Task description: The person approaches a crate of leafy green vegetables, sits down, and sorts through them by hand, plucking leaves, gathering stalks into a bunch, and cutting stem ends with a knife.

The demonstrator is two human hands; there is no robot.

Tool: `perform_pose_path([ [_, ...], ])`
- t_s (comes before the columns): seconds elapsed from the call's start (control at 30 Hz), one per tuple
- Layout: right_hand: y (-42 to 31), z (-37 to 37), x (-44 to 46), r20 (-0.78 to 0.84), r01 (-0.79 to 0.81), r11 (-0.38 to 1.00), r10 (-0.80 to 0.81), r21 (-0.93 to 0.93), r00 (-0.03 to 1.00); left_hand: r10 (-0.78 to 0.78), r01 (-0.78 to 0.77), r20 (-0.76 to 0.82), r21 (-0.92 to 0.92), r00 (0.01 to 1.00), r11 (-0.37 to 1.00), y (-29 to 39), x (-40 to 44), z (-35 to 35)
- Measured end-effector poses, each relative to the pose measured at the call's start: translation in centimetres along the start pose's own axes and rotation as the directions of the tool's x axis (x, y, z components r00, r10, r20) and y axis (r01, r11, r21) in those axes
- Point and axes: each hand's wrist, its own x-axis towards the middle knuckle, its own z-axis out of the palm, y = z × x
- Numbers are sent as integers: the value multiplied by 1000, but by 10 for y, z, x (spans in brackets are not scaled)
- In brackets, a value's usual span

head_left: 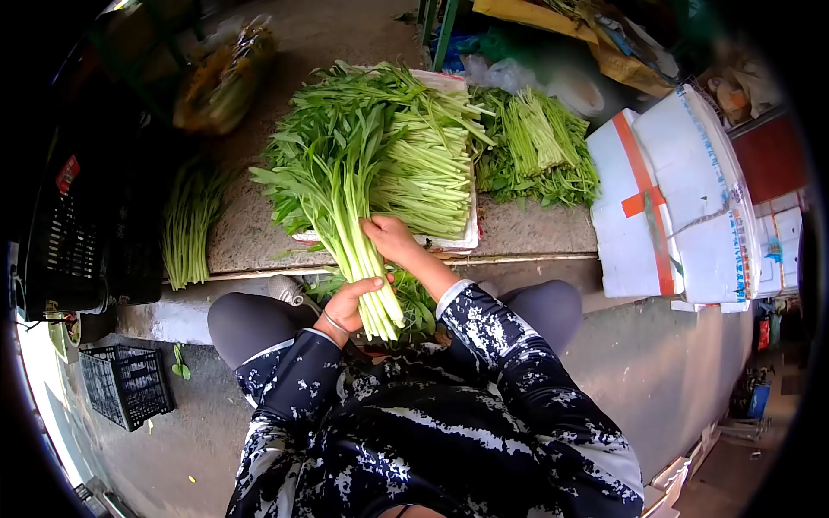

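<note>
A bunch of water spinach (350, 211), with long pale stems and narrow green leaves, slants across the middle of the view. Its cut ends point down toward my lap. My left hand (348, 304) is closed around the stems near those ends, thumb on top. Higher up, my right hand (395, 240) grips the right side of the same stems, its fingers partly hidden. Behind the bunch, a large pile of water spinach (427, 177) lies on a white tray (472, 233), stem ends facing right. Loose leaves (417, 306) lie below my hands, between my knees.
Another stack of greens (544, 138) sits right of the pile, beside white foam boxes (639, 198) with orange tape. At left are a small bundle (187, 233), tall black crates (73, 233) and a low black crate (128, 386). A bagged bundle (220, 82) lies further back.
</note>
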Motion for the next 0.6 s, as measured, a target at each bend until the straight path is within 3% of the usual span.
perform_pose_path([
  [0.03,-9,-11,0,69,-48,999,48,-5,996,19,-19,-4,24,1000,1000,7,-5,8],
  [0.07,-18,-30,6,77,-169,971,184,-167,980,36,-36,29,21,999,999,12,-8,11],
  [0.1,2,-32,22,-97,-64,997,69,50,993,53,-54,62,19,997,998,17,-10,14],
  [0.13,-9,-50,22,-251,-61,998,68,35,966,75,-75,85,0,994,997,23,-15,20],
  [0.17,3,-64,37,-461,65,997,-76,-39,884,99,-92,116,-69,988,993,29,-20,25],
  [0.2,22,-76,56,-695,61,944,-281,-324,662,134,-122,127,-99,983,988,36,-25,30],
  [0.27,14,-104,63,-771,-164,935,-149,-313,619,213,-183,167,-179,963,967,50,-37,41],
  [0.3,15,-112,69,-770,-159,936,-154,-315,619,253,-212,180,-220,951,952,59,-44,50],
  [0.37,25,-124,85,-742,-312,901,-16,-301,670,334,-252,282,-292,899,923,77,-52,59],
  [0.43,29,-131,92,-712,-313,882,-35,-352,701,403,-310,321,-304,857,901,95,-55,65],
  [0.5,29,-134,91,-524,-132,944,-49,-303,850,442,-332,378,-321,814,887,112,-54,66],
  [0.57,16,-132,72,-419,36,967,-143,-253,897,459,-364,380,-298,803,882,125,-48,65],
  [0.6,17,-130,65,-347,30,994,-64,-102,936,457,-367,378,-287,805,885,130,-44,65],
])
